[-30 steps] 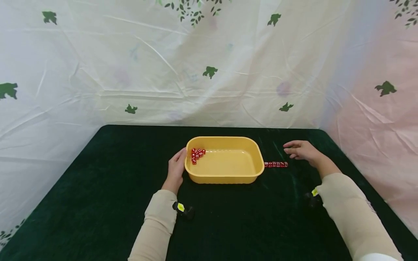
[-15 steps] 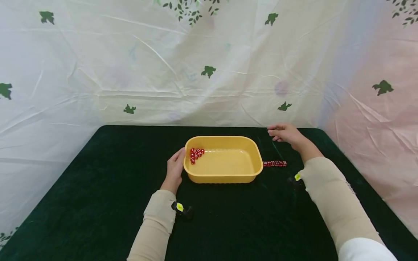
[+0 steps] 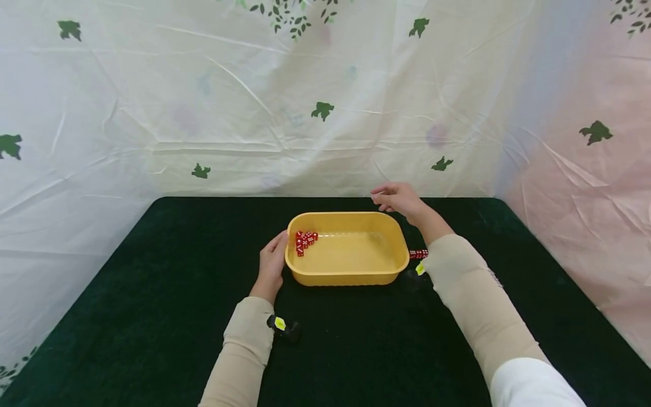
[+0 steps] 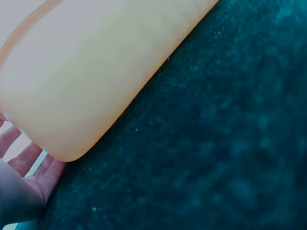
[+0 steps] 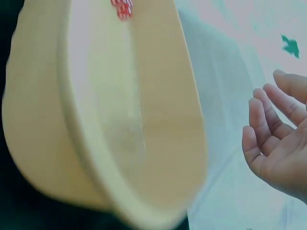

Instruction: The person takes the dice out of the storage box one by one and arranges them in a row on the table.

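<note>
From here I see two pale sleeves (image 3: 236, 350) reaching in over the near edge of the bench (image 3: 127, 316). The left hand (image 3: 270, 265) lies against the left end of the yellow tub (image 3: 347, 280), fingers fairly straight along the wall; I can't tell whether the thumb hooks the rim. The tub sits near the middle of the bench, and if that hand pushed harder, I judge the tub could slide toward the right edge.

Just off the tub's right end lies a row of red dice (image 3: 419, 254). The right sleeve covers its outer part, and I can't tell whether the near die touches the tub. A slide, or a low sweep of that forearm, could break the row. Inside, the loose dice (image 3: 306, 239) cluster at the left end; a jolt would scatter them.

Farther off, the right hand (image 3: 399, 198) hangs beyond the tub's back rim, by the bench's far edge, fingers loosely bent and apart, with nothing that I can make out in it. Behind stands a printed curtain (image 3: 325, 68).
</note>
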Tool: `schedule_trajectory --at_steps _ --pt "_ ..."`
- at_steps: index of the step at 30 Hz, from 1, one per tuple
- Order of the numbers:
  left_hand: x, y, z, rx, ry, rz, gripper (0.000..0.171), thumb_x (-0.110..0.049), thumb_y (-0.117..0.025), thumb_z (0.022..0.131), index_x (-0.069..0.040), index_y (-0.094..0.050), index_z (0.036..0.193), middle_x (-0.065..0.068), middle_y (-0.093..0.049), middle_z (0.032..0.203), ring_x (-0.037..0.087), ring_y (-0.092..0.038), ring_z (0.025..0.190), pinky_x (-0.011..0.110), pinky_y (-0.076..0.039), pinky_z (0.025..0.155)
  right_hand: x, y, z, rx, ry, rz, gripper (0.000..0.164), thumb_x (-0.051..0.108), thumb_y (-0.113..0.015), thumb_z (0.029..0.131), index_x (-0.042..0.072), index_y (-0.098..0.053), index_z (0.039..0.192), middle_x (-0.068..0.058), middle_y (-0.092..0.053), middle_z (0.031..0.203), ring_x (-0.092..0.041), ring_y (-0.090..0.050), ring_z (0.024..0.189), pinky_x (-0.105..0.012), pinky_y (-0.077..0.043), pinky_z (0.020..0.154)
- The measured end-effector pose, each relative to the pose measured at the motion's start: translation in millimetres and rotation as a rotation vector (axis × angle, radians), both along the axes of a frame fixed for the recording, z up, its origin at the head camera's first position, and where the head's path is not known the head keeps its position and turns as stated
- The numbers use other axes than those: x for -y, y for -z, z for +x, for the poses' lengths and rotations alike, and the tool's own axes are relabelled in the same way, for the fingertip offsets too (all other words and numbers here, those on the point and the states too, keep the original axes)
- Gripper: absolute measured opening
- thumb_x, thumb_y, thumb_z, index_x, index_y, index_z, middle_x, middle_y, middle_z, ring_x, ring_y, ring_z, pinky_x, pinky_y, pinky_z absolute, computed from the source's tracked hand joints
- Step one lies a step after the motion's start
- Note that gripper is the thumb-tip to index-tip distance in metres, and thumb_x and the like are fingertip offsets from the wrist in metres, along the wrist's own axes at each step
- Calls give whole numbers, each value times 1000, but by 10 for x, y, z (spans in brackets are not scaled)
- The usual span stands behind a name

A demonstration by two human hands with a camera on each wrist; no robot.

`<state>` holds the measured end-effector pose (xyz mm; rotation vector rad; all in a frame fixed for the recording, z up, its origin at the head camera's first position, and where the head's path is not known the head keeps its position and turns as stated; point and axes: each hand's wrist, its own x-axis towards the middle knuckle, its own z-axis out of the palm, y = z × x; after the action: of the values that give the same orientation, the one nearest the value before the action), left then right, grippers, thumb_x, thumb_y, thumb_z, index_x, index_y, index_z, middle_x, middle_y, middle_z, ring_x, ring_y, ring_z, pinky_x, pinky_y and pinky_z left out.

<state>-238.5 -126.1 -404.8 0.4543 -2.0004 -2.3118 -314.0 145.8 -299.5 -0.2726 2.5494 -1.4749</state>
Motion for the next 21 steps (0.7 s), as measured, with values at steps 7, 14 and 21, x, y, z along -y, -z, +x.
schedule_trajectory --at_steps 7,14,21 --pt "-5 -11 9 -11 4 10 44 -43 -48 85 -17 -50 121 0 -44 125 14 -38 114 30 -34 91 353 64 17 13 -51 -114 31 17 -55 85 -1 -53 110 -14 -54 101 -37 -48 90 -44 -38 83" --pt "-4 -9 10 -12 9 12 44 -42 -47 86 -17 -49 122 1 -43 126 15 -36 115 31 -33 92 678 161 49 31 -123 -172 26 13 -57 84 -2 -55 105 -13 -54 95 -38 -48 95 -47 -37 85" --pt "-4 3 5 -31 5 15 43 -41 -47 86 -16 -50 121 1 -45 124 15 -38 114 30 -35 91 961 265 101 55 -165 -168 25 12 -60 82 -1 -58 103 -16 -54 93 -37 -48 95 -45 -39 84"
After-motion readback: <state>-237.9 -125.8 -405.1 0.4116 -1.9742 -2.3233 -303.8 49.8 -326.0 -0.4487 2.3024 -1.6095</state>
